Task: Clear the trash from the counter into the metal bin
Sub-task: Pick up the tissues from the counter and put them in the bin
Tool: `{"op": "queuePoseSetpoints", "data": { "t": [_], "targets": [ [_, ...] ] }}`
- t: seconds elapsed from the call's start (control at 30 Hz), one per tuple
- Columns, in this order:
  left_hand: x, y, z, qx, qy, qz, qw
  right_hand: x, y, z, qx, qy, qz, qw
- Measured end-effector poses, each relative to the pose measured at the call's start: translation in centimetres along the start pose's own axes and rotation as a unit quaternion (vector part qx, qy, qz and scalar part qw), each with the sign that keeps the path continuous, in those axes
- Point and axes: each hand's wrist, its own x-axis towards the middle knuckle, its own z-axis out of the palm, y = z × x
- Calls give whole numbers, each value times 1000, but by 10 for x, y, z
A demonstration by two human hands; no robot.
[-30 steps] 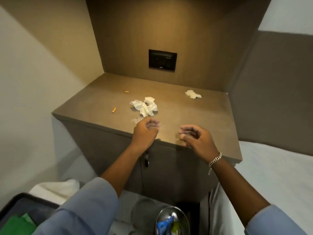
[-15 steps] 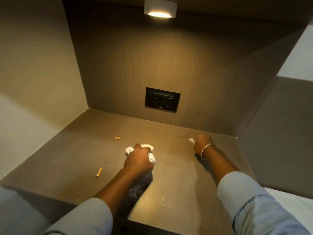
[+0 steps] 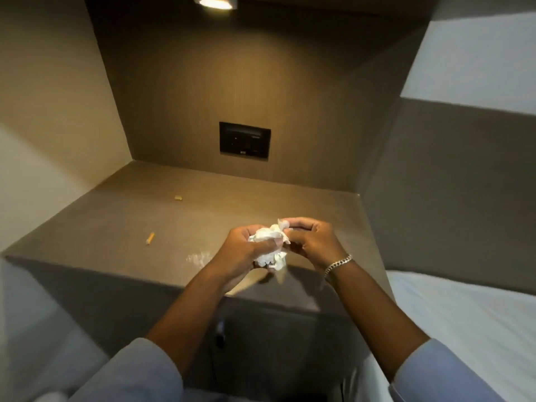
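Note:
Crumpled white tissue (image 3: 270,245) is bunched between both hands above the front of the brown counter (image 3: 261,198). My left hand (image 3: 246,250) is closed around the lower wad. My right hand (image 3: 313,242) pinches the top of the tissue with its fingertips. An orange cigarette butt (image 3: 150,238) lies on the counter to the left, and a smaller butt (image 3: 178,198) lies farther back. A patch of pale ash or crumbs (image 3: 198,258) marks the counter near my left wrist. The metal bin is out of view.
A black switch panel (image 3: 245,141) is set in the back wall under a ceiling lamp (image 3: 216,2). Walls close the counter on the left and right. A white bed surface (image 3: 464,314) lies at the right. The cabinet front (image 3: 261,343) drops below the counter edge.
Both hands lifted the tissues they had pressed on the counter and came together near the front edge. The tissue pieces left the counter top. The view tilted slightly down.

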Motion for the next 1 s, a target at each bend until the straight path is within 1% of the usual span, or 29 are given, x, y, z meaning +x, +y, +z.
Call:
{"op": "queuePoseSetpoints", "data": {
  "t": [0.1,0.17,0.27,0.37,0.43,0.5,0.6,0.67,0.7,0.77,0.83,0.87,0.93,1.0],
  "targets": [
    [-50,-31,23,-77,-26,-13,997,-69,24,-24,56,-13,28,998],
    [-76,-54,32,-78,-41,-37,995,-108,42,-38,71,-11,39,997],
    [-107,-99,43,-48,-88,-88,991,-154,85,-56,16,-11,43,999],
    [-126,-171,46,-36,-95,-178,979,-185,156,-68,-32,0,69,997],
    [-138,-235,49,-28,-77,-249,965,-199,224,-70,-34,35,112,992],
    [-148,-304,50,13,-47,-309,950,-206,299,-72,-14,77,183,980],
    [-152,-413,51,62,-24,-386,920,-207,414,-69,51,119,319,939],
    [-150,-471,47,71,13,-422,904,-203,474,-67,80,151,368,914],
    [-149,-497,44,57,41,-428,901,-200,501,-65,89,172,380,905],
    [-152,-540,36,-10,90,-429,899,-196,548,-61,119,187,389,894],
    [-154,-555,31,-69,106,-423,897,-190,569,-60,150,179,386,892],
    [-158,-560,30,-81,112,-420,897,-190,577,-60,158,176,382,894],
    [-162,-553,28,-61,134,-407,902,-193,577,-60,163,181,368,898],
    [-166,-531,31,1,153,-389,908,-198,557,-60,148,167,355,908]
  ]
}}
